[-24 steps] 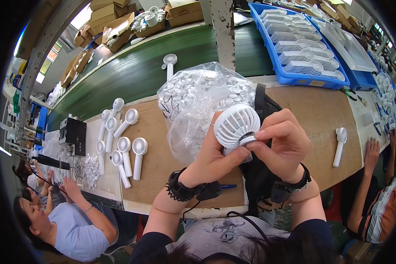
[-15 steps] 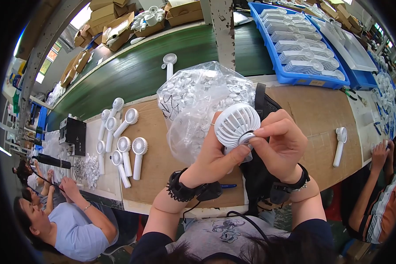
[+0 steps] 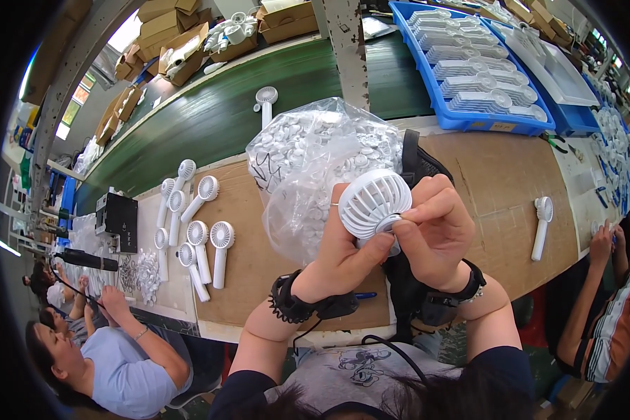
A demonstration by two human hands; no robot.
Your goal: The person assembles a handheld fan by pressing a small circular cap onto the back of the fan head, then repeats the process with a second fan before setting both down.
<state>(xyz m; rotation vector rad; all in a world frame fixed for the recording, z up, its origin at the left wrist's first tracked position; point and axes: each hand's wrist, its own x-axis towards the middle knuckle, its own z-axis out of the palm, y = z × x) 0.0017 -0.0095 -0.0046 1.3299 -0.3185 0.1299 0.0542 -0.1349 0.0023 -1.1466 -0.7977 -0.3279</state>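
Observation:
A white handheld fan (image 3: 376,199) is held up over the table in front of me, its slatted round head facing up. My left hand (image 3: 346,255) is wrapped round it from the left and below. With thumb and fingertips, my right hand (image 3: 437,231) pinches a small round cap (image 3: 388,222) at the centre of the fan's grille. The fan's handle is mostly hidden by my hands. Just behind the fan lies a clear plastic bag (image 3: 290,189) full of small white round pieces.
Several white fans (image 3: 198,234) lie at the left, one fan (image 3: 542,227) at the right. A blue crate (image 3: 469,126) of white handle shells stands at the back right. Behind runs a green conveyor belt (image 3: 210,105) bearing another fan (image 3: 266,101). Co-workers sit on both sides.
My right hand has shifted slightly left and still pinches at the grille's centre. The fan stays in my left hand with hardly any movement.

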